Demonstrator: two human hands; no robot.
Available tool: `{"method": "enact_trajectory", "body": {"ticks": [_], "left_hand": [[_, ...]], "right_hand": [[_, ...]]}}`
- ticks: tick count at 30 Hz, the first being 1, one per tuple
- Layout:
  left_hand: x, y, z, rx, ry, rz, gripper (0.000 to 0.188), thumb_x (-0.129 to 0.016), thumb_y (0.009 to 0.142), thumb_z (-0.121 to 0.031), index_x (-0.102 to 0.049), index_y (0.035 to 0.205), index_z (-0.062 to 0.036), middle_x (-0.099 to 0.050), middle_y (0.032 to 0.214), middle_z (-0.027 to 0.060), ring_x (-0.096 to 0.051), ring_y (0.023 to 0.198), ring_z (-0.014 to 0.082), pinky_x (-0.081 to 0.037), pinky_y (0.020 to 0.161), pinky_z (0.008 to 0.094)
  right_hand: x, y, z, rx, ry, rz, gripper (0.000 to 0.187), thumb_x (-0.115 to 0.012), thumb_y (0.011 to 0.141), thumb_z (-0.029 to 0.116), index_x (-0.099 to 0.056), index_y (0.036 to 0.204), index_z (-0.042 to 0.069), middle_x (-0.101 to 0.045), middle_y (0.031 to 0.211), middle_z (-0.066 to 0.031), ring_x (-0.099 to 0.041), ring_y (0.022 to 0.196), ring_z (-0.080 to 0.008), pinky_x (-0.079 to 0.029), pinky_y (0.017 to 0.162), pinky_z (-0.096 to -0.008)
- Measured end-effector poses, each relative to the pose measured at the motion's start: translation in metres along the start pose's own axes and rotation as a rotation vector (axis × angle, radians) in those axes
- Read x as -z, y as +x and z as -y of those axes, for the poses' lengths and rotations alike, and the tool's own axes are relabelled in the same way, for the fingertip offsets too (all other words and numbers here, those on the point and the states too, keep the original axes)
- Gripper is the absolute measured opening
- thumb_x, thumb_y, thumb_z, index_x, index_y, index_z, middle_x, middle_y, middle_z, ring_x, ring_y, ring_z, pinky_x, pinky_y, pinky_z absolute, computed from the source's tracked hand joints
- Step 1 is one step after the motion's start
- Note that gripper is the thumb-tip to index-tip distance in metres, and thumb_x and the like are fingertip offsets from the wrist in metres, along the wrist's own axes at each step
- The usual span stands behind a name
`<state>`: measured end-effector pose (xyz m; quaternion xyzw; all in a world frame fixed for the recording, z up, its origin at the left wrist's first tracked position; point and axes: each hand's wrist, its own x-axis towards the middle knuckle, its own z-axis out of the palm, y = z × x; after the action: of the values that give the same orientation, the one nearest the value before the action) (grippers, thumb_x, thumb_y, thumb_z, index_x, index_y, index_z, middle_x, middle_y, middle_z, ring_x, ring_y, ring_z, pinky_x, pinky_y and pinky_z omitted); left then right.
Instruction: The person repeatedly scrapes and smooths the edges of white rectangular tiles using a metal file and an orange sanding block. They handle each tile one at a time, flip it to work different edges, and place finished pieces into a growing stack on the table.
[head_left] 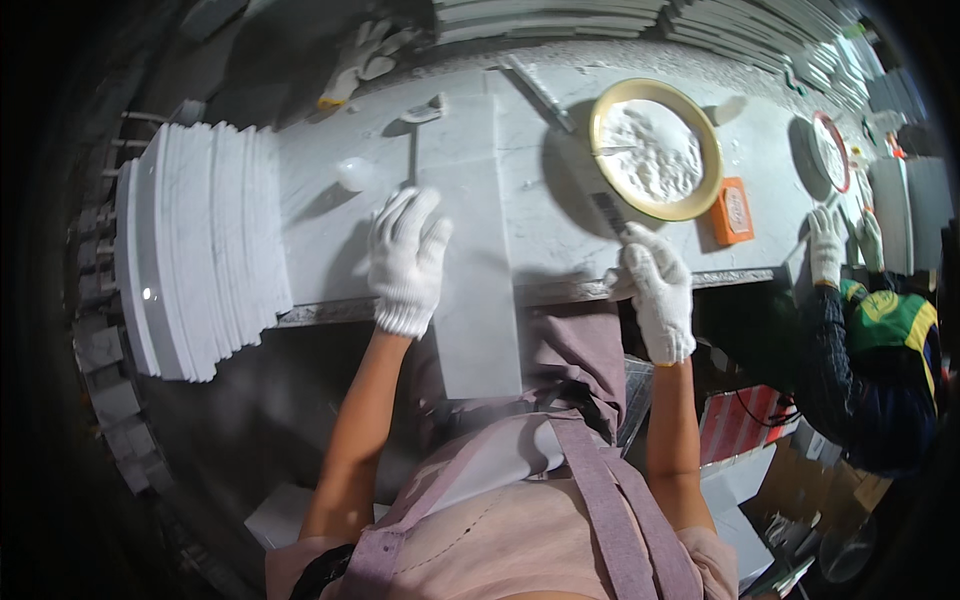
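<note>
A long pale grey stone slab point(478, 330) lies across the front edge of the worktable, its near end jutting out over my lap. My left hand point(408, 260), in a white knitted glove, is closed at the slab's left edge, fingers bent and thumb toward its face. In my right hand point(657, 295), gloved too, is a putty knife point(607, 212) with a dark blade pointing up and left. Just beyond that blade stands a yellow-rimmed bowl point(712, 150) of white paste. An orange box point(733, 211) sits beside the bowl.
White slabs point(205, 240) stand stacked on the left. Farther back lie a spare glove point(362, 65), a long flat tool point(540, 93) and a small scraper-like piece point(425, 110). At right, a co-worker's gloved hands point(835, 240) are near a red-rimmed bowl point(845, 180).
</note>
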<state>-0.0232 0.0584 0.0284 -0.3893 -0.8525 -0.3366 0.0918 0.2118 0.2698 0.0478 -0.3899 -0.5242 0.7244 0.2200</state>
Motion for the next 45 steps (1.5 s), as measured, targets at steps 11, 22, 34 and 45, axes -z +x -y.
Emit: {"method": "enact_trajectory", "body": {"ticks": [11,22,34,45], "left_hand": [[-0.012,-0.052,-0.023,-0.171,0.039,0.036,0.047,-0.084,0.082,-0.018,-0.071,0.127,-0.0128,-0.066,0.132,0.0074,-0.058,0.132,0.029,-0.043,0.12,0.0501],[-0.012,-0.053,-0.022,-0.209,0.072,0.02,0.047,-0.085,0.077,-0.016,-0.073,0.123,-0.0126,-0.067,0.129,0.0062,-0.059,0.131,0.0282,-0.044,0.119,0.0498],[-0.01,-0.044,-0.031,-0.193,0.097,0.018,0.044,-0.085,0.073,-0.012,-0.072,0.115,-0.0117,-0.068,0.122,0.0057,-0.061,0.126,0.0279,-0.046,0.117,0.051],[0.001,-0.029,-0.039,-0.253,0.049,0.031,0.044,-0.084,0.065,-0.008,-0.069,0.106,-0.0085,-0.066,0.106,0.007,-0.062,0.113,0.03,-0.049,0.109,0.0527]], "right_hand": [[0.035,0.039,0.042,0.168,-0.652,-0.207,0.026,-0.071,0.101,0.019,-0.075,0.122,0.004,-0.075,0.092,-0.0094,-0.071,0.068,-0.0139,-0.055,0.062,-0.0274],[0.034,0.059,0.046,0.021,-0.572,-0.198,0.028,-0.071,0.099,0.022,-0.077,0.122,0.008,-0.072,0.088,-0.004,-0.066,0.064,-0.0083,-0.05,0.053,-0.025],[-0.024,0.018,0.041,-0.063,-0.257,0.001,0.033,-0.071,0.103,0.024,-0.073,0.13,0.005,-0.074,0.093,-0.0004,-0.064,0.059,-0.0041,-0.046,0.048,-0.0176],[-0.096,0.047,0.0,-0.057,-0.291,0.144,0.033,-0.072,0.101,0.021,-0.073,0.131,0.007,-0.073,0.092,0.001,-0.07,0.065,-0.0071,-0.048,0.05,-0.0207]]}}
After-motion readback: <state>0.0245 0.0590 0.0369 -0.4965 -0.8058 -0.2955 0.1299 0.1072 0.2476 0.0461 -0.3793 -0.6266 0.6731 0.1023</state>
